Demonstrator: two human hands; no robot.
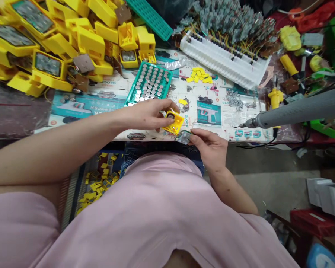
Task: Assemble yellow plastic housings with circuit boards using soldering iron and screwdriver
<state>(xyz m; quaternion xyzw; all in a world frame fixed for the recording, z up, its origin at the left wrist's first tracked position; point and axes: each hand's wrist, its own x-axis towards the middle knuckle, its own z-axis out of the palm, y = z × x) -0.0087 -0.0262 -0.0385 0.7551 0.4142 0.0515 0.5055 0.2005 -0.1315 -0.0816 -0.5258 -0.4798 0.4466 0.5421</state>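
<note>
My left hand is closed on a small yellow casing, its open side up and a round dark part inside. Just right of it and nearer my body, my right hand pinches a grey-green circuit piece by its edge. Beyond my left hand lies a teal tray with rows of round silver cells. A single yellow piece rests on the printed sheet just past the casing, and a pile of small yellow pieces is farther back.
Yellow casings are heaped at the back left. A white rack carries wired boards at the back. From the right, a grey electric screwdriver reaches over the table. Screws lie near its tip. More yellow parts sit below the table edge.
</note>
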